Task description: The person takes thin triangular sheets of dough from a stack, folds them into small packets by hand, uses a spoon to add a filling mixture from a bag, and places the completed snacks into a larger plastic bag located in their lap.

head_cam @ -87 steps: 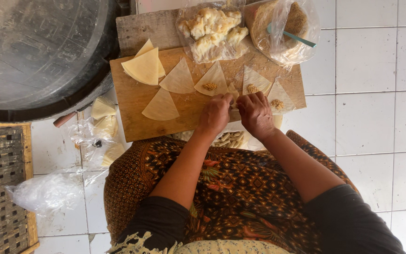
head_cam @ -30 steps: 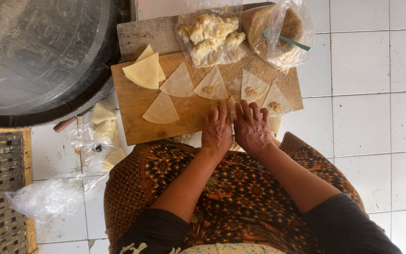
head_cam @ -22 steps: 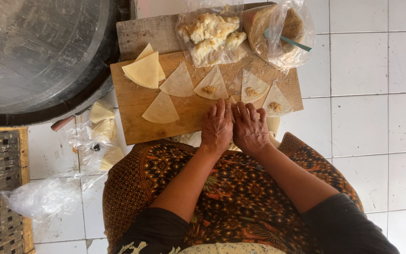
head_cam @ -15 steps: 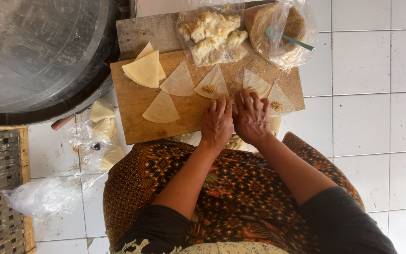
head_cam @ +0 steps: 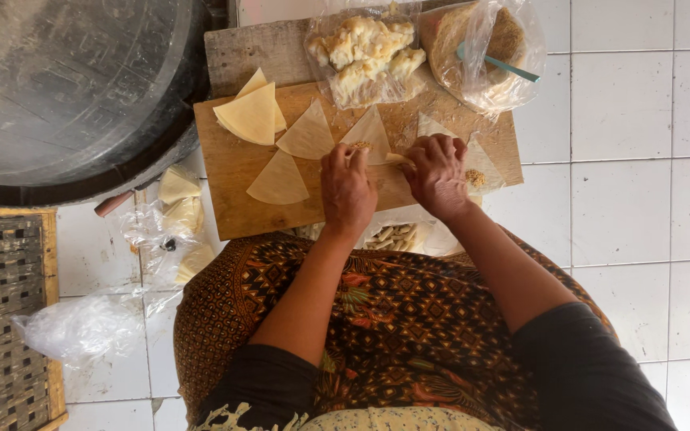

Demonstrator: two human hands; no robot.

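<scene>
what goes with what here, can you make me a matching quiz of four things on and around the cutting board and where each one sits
Things:
1. stack of triangular wrappers
2. bag of pale crumbly lumps
3. teal-handled spoon
4. woven basket

Places:
A. in the bagged bowl, board's far right corner
B. on the floor, far left
C. far edge of the board, middle
D. board's far left corner

Pairs: 1-D, 2-C, 3-A, 4-B

I count two hands, my left hand [head_cam: 347, 189] and right hand [head_cam: 438, 175], on one wooden cutting board [head_cam: 233, 172]. Two plastic bags of filling [head_cam: 365, 56] sit far. One big metal wok [head_cam: 65, 88] sits left.
</scene>
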